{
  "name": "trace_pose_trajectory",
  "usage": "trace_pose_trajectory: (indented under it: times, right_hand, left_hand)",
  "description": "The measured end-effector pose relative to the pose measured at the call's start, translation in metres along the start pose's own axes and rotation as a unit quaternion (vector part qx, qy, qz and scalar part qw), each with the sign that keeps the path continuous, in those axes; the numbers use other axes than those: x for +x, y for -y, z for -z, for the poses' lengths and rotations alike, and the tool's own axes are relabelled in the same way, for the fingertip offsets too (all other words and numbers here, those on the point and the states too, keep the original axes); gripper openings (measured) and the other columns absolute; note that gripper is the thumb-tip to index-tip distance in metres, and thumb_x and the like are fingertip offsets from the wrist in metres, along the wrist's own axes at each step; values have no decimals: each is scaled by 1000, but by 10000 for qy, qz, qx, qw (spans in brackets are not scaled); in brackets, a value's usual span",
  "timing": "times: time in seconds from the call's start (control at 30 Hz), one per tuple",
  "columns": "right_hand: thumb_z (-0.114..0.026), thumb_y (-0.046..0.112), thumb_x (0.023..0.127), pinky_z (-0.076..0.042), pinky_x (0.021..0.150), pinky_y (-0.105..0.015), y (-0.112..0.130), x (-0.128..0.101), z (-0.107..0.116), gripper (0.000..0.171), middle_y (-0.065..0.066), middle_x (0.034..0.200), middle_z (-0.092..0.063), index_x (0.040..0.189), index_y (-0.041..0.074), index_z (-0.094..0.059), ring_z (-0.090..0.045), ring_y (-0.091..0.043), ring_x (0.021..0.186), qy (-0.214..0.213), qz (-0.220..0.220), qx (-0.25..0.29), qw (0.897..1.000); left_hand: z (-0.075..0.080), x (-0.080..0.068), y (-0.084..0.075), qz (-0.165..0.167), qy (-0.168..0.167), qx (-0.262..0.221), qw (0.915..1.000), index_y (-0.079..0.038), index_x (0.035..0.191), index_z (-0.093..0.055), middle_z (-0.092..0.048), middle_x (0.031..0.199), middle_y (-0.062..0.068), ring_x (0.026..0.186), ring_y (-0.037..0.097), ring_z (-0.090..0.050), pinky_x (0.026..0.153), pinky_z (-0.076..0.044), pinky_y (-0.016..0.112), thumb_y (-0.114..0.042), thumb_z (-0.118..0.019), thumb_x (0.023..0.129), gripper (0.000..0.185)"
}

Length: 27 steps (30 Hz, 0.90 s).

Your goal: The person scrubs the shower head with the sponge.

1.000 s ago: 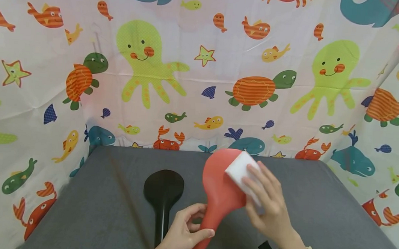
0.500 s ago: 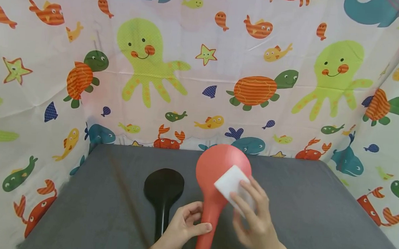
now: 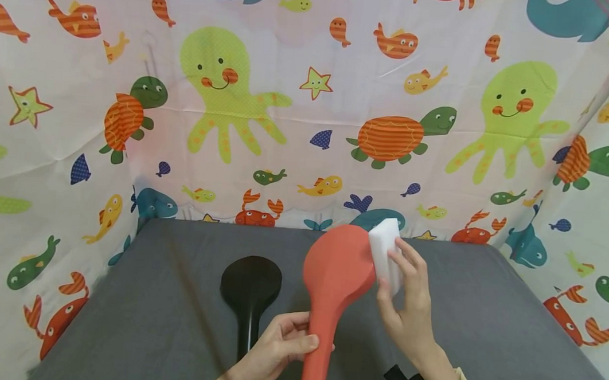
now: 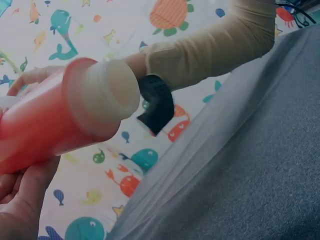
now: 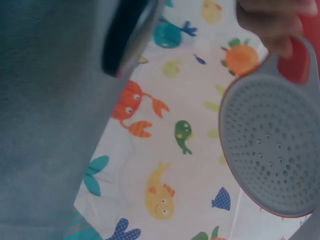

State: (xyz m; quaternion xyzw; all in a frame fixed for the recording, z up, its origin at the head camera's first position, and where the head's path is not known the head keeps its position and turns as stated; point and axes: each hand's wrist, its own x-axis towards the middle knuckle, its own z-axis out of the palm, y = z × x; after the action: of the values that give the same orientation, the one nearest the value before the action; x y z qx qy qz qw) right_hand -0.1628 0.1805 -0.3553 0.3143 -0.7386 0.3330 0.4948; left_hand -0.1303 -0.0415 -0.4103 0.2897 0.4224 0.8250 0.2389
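One grey table [image 3: 484,314] fills the near scene; red shower head [image 3: 338,266] held up at centre, black shower head [image 3: 250,285] lying to its left. Left hand [image 3: 279,349] is clamped round the red handle [image 3: 317,368], right hand [image 3: 413,313] pinches a white sponge [image 3: 384,248] at the head's right edge!

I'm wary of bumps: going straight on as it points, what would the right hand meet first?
Probably the red shower head, with the white sponge in the right hand leading; depth is unclear, so they may touch.
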Motion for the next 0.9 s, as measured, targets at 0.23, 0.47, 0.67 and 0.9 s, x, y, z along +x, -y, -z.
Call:
trace_pose_trajectory:
  times: [0.23, 0.47, 0.67, 0.9]
  right_hand:
    - [-47, 23, 96, -40, 92, -17, 13, -16, -7, 36, -34, 122, -43, 112, -9, -53, -43, -38, 117, 156, 676, 99, 9975]
    - [-48, 14, 95, -31, 105, -29, 18, -30, -16, 23, -29, 119, -45, 110, 0, -58, -37, -43, 124, 684, 1608, 289, 9842]
    - [-48, 17, 94, -40, 92, -18, 9, -6, -5, 32, -34, 121, -44, 111, -10, -53, -43, -37, 119, -62, 572, 459, 9973]
    - [-36, -12, 88, -43, 91, -18, 1, 15, 15, 38, -23, 125, -51, 125, -14, -45, -51, -16, 111, -135, -1031, 1221, 9871]
  left_hand:
    - [1, 1, 0, 60, -139, 22, 9999, 8, 124, -49, -64, 104, 11, 95, 20, -63, 79, -52, 32, -5, -47, 95, 32]
    - [5, 1, 2, -15, -212, 106, 9997, 9, 126, -47, -63, 107, 12, 96, 18, -62, 78, -52, 31, -3, -45, 95, 33]
    - [6, 0, 5, -73, -63, 478, 9988, 9, 127, -47, -64, 106, 11, 95, 19, -63, 82, -51, 33, -4, -51, 94, 36]
    - [3, 1, 9, -269, 395, 1144, 9923, 9, 132, -43, -53, 126, 19, 109, 18, -56, 86, -49, 42, -4, -57, 92, 44]
